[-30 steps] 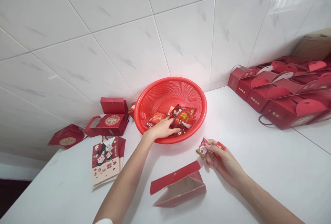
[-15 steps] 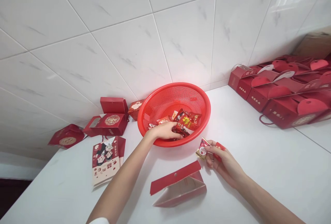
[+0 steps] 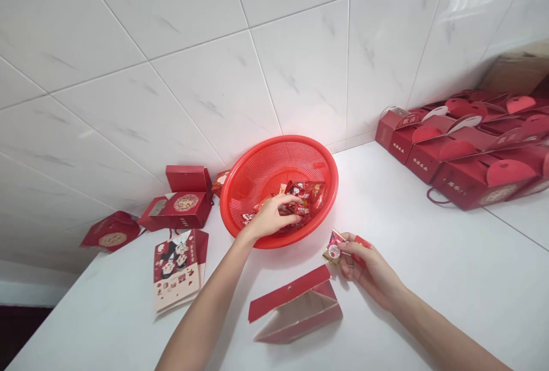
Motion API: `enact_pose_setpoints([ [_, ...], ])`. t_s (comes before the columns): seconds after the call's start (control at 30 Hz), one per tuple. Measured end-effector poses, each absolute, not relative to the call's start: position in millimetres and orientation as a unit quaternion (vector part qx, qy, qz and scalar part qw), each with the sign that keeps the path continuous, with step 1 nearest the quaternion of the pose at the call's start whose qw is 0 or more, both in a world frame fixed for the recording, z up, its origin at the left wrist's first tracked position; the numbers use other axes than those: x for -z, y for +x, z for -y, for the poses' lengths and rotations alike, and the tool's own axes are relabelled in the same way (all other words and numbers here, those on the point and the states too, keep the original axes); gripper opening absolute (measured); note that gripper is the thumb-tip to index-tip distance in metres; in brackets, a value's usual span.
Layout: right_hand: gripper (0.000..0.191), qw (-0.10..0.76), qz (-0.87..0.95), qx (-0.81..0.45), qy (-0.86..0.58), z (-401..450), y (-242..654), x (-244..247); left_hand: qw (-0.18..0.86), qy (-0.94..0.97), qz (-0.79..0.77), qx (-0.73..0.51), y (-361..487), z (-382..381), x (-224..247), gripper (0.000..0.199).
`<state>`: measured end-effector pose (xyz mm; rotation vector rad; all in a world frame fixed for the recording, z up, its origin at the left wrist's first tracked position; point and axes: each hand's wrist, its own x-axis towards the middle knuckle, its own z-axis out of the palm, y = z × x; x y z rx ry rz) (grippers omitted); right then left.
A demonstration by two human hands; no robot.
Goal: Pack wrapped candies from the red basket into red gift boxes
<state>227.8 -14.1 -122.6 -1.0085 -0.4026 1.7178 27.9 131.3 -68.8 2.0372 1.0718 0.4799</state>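
My left hand (image 3: 274, 215) reaches over the rim of a red mesh basket (image 3: 274, 160), its fingers apart among red candy packets (image 3: 315, 192). Whether its fingertips touch a packet is hard to tell. To the right of the basket, my right hand (image 3: 364, 262) is closed on small wrapped packets; a red and gold one (image 3: 333, 248) sticks out at the fingertips, and a red one shows behind the fingers. Between my forearms stands a red paper box (image 3: 295, 308), open at the top.
Rows of red handled boxes (image 3: 467, 148) fill the right side by the tiled wall, with a cardboard box (image 3: 514, 74) behind. At left are red gift boxes (image 3: 184, 202), a dark red one (image 3: 112, 232) and printed cards (image 3: 175, 274).
My left hand has lifted slightly and its fingers have spread; the packets beneath have shifted. The basket has moved a little to the left. My right hand has barely moved.
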Motion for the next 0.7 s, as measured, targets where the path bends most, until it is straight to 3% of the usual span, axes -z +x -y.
enact_pose_setpoints([
  [0.23,0.034,0.522,0.167,-0.719,-0.427,14.8,227.7,119.4,0.429,0.719,-0.411,-0.359,34.2,-135.2,66.5,0.029],
  [0.6,0.028,0.534,0.171,-0.712,-0.423,14.8,229.1,118.3,0.447,0.71,-0.436,-0.324,34.9,-130.2,65.9,0.044],
  [0.7,0.027,0.537,0.169,-0.709,-0.425,14.9,229.2,116.9,0.459,0.706,-0.437,-0.317,35.0,-129.8,66.7,0.057],
])
